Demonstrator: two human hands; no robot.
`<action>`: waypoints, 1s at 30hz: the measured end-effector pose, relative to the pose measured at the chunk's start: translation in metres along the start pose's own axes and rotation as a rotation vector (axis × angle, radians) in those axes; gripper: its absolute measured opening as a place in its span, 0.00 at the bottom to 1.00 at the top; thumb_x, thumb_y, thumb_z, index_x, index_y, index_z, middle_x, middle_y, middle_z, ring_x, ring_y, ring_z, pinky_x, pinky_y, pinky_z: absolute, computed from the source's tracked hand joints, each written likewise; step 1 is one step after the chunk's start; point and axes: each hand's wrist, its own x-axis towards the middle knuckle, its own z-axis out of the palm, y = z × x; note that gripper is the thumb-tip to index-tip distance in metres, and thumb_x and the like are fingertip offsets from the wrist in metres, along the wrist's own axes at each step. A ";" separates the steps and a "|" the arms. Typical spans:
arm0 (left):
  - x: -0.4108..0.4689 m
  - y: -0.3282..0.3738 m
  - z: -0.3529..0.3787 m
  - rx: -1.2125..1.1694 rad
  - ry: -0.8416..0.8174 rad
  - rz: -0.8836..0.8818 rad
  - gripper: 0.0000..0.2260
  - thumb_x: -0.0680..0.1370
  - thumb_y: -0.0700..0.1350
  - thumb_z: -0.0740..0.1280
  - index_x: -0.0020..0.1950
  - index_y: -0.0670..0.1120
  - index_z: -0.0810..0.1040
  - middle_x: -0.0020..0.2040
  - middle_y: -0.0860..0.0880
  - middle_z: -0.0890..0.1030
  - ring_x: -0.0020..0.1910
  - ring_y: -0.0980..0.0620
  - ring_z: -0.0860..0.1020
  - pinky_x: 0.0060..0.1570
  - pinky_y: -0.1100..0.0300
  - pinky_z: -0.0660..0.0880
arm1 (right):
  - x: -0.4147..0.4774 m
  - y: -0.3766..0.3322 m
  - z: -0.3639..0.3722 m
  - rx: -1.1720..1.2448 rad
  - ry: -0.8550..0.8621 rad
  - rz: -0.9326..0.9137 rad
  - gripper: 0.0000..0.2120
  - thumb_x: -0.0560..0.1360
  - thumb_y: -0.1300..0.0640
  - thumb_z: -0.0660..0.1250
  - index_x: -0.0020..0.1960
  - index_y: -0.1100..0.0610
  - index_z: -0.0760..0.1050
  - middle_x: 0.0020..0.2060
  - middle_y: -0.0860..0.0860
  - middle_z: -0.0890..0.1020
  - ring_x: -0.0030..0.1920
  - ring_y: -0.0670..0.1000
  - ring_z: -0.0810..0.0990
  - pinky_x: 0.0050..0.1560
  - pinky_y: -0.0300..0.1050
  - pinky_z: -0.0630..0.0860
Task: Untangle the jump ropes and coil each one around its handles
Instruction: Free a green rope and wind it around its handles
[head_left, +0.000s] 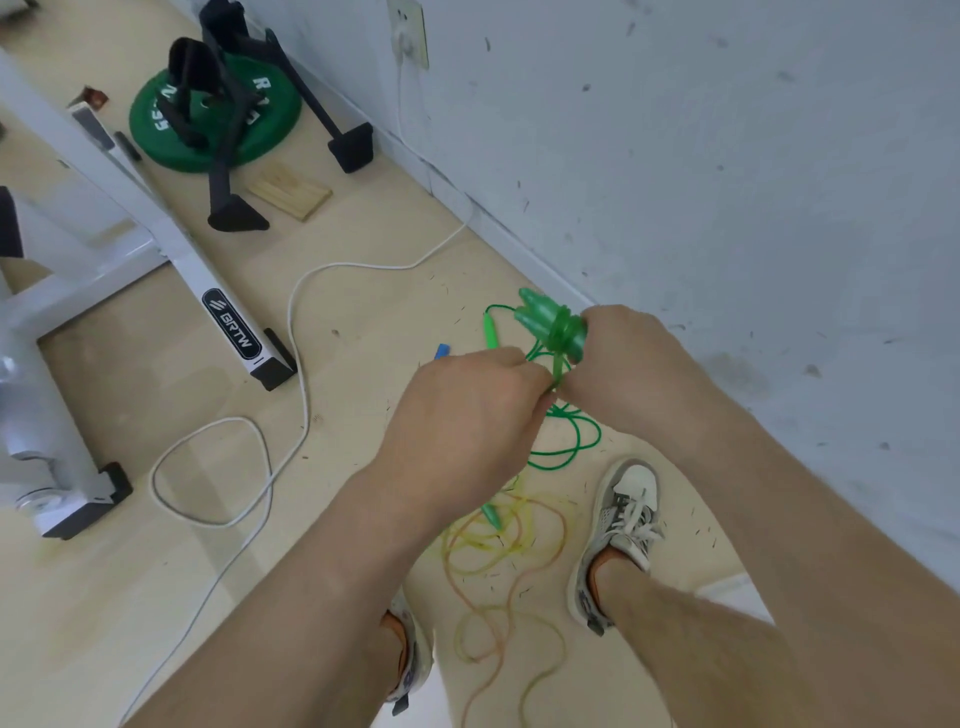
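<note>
- You are gripping the pair of translucent green handles (545, 319) in your right hand (631, 358). Its fingers (602, 318) are clenching round the rear ends, and the tapered tips are poking out beyond the fingers, pointing away from you.
- The translucent green rope (560, 364) is wrapping the handles in a thick band of turns, sitting right against those fingers.
- Your left hand (467, 415) is pinching a loose strand of that rope between thumb and fingers (519, 364). The short strand is running up from the fingertips to the band, and the two hands are almost touching.
- A thin green rope (582, 447) is lying in loose loops on the floor (363, 322), underneath both hands.
- One bright green handle (490, 330) is showing just past your left fingers, beside the tips of the held handles.
- A second green handle (491, 514) is lying below your left wrist, touching the yellow rope.
- The yellow rope (498, 551) is sprawling in tangled loops on the floor between your shoes (623, 519), nearer to you than the fingers.
- A small blue piece (441, 352) is peeking out just beyond your left knuckles; you cannot tell what it belongs to.
- A white cable (291, 332) is trailing across the floor well to the left of your fingers.
</note>
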 end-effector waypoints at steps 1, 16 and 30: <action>0.000 -0.001 0.001 0.012 0.029 0.039 0.13 0.77 0.48 0.59 0.35 0.46 0.75 0.31 0.51 0.70 0.31 0.44 0.75 0.26 0.54 0.72 | 0.000 0.000 0.003 -0.086 -0.022 -0.037 0.09 0.70 0.59 0.69 0.40 0.56 0.67 0.34 0.50 0.71 0.36 0.54 0.71 0.28 0.43 0.61; 0.000 -0.024 -0.017 -0.499 -0.074 -0.310 0.10 0.68 0.47 0.77 0.34 0.60 0.78 0.27 0.67 0.76 0.30 0.68 0.73 0.32 0.74 0.63 | -0.004 -0.009 0.016 -0.262 -0.214 -0.403 0.10 0.70 0.59 0.65 0.33 0.51 0.66 0.32 0.51 0.73 0.37 0.56 0.76 0.33 0.48 0.72; 0.003 -0.030 -0.015 -1.629 -0.213 -0.849 0.05 0.69 0.38 0.72 0.34 0.44 0.78 0.29 0.48 0.74 0.20 0.58 0.67 0.18 0.71 0.62 | -0.022 -0.019 -0.004 0.610 -0.252 -0.404 0.21 0.69 0.69 0.72 0.50 0.53 0.64 0.29 0.57 0.78 0.28 0.50 0.70 0.31 0.49 0.70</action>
